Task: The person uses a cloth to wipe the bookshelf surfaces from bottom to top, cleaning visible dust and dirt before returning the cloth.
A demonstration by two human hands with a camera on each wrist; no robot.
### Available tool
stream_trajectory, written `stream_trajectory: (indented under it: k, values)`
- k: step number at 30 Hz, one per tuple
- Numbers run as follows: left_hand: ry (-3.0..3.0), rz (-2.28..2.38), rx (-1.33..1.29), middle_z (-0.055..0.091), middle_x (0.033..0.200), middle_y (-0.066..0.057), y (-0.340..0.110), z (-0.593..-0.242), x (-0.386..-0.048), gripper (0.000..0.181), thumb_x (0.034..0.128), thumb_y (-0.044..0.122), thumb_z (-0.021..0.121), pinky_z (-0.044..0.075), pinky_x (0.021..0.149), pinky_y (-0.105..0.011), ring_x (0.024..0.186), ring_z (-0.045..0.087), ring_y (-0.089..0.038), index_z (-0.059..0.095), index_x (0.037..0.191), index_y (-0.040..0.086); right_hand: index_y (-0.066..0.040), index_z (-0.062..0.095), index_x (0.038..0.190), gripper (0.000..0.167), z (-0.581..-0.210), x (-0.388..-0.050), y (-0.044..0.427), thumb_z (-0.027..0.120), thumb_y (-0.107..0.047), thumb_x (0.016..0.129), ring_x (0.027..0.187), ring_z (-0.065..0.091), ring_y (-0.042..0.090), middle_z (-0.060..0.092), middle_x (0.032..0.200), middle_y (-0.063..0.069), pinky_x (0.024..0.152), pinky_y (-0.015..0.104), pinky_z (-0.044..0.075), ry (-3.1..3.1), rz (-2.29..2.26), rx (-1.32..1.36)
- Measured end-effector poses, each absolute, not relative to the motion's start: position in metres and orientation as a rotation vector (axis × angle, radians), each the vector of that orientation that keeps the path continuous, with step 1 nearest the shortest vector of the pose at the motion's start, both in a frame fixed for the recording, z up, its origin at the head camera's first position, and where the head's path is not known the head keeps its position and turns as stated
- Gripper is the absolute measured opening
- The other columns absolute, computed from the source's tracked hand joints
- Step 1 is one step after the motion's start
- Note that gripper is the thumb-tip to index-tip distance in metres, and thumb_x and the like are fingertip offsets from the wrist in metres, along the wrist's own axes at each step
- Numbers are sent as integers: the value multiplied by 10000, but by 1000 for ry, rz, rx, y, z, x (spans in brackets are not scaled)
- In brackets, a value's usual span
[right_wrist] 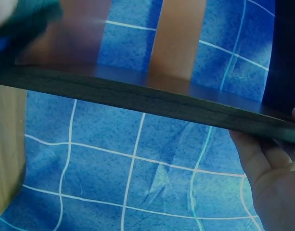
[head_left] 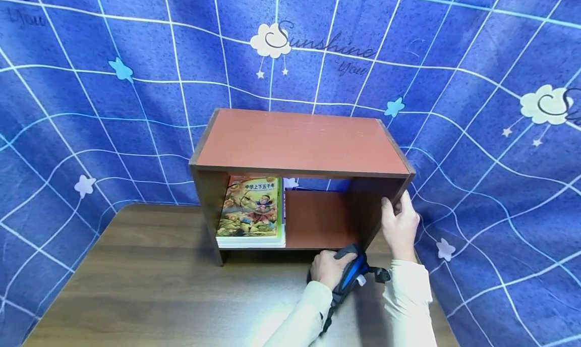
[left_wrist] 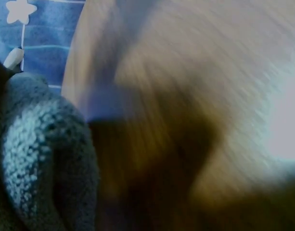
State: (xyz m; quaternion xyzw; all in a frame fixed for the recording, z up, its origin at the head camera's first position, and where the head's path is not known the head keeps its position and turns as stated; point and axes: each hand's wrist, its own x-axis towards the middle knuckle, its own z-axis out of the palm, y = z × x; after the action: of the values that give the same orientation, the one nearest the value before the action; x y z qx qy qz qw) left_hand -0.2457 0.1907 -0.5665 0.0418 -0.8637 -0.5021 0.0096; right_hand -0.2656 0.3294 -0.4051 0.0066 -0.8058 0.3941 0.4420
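My left hand [head_left: 328,269] holds a small black and blue bag [head_left: 351,274] with dangling straps, at the front of the shelf's lower right corner. With thumb and fingers on either side, my right hand [head_left: 400,226] grips the right side panel [right_wrist: 152,98] of a small brown shelf [head_left: 299,142]. In the right wrist view the fingers and palm of that right hand [right_wrist: 277,183] show at the panel's edge. Several stacked or leaning books [head_left: 254,211], the front one with a colourful illustrated cover, fill the shelf's left part. The left wrist view is mostly blurred.
The shelf stands on a wooden table [head_left: 150,276] near the back edge. Blue curtain cloth [head_left: 136,110] with white lines, clouds and stars hangs behind and on both sides, close to the shelf's right panel.
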Motion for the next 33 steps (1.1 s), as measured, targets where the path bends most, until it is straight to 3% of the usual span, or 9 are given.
stream_trajectory:
  k: [17, 23, 28, 33]
  values:
    - [-2648, -1455, 360, 656, 686, 76, 62, -578, -236, 567, 701, 816, 679, 437, 588, -368, 635, 582, -135, 619, 584, 264, 40, 629, 1050, 159, -404, -262, 329, 669, -16, 906, 696, 501, -178, 724, 817, 215, 624, 142, 382, -1999, 989, 1]
    - [-2640, -1385, 334, 498, 539, 85, 30, -576, -236, 640, 706, 800, 690, 386, 533, -350, 534, 496, -147, 507, 535, 211, 37, 628, 1049, 163, -404, -262, 332, 670, -4, 897, 691, 490, -187, 716, 817, 230, 624, 163, 372, -1999, 991, -23]
    - [-2667, -1347, 262, 361, 512, 100, 19, -574, -237, 668, 718, 809, 670, 345, 503, -326, 477, 417, -148, 450, 536, 205, 32, 630, 1061, 171, -405, -262, 331, 668, -15, 902, 687, 496, -185, 719, 821, 228, 623, 154, 373, -2009, 998, -14]
    - [-2726, -1232, 226, 430, 503, 92, 10, -568, -236, 670, 708, 843, 638, 383, 504, -338, 478, 465, -142, 497, 532, 211, 27, 631, 1050, 163, -404, -262, 328, 672, -18, 899, 674, 491, -180, 718, 807, 221, 613, 166, 373, -2005, 996, -8]
